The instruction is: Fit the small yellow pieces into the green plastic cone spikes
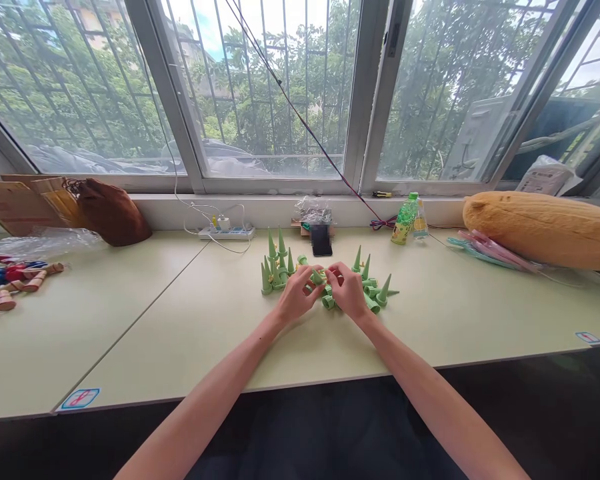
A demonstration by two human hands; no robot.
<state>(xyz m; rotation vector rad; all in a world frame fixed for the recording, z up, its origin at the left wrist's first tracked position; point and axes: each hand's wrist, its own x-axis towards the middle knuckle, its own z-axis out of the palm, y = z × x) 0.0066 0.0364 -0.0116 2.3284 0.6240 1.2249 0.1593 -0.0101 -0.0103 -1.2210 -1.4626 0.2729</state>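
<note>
Over the middle of the table (pixel 220 333), my left hand (pixel 298 293) is closed around a green plastic spike (pixel 317 276), a cone with a wider base. Close beside it my right hand (pixel 349 291) is pinched at the spike's right end; whatever its fingertips hold is too small to make out. To the left several green spikes (pixel 281 243) stand upright in a group, some with small yellowish bits. Under and right of my right hand lie loose green sockets (pixel 329 302) and another upright spike (pixel 384 291).
Behind the hands lies a black phone (pixel 322 241). A power strip (pixel 227 233), a green bottle (pixel 405 219) and an orange plush cushion (pixel 540 227) line the window side. At far left are wooden toys (pixel 25 280) and a brown bag (pixel 111 212).
</note>
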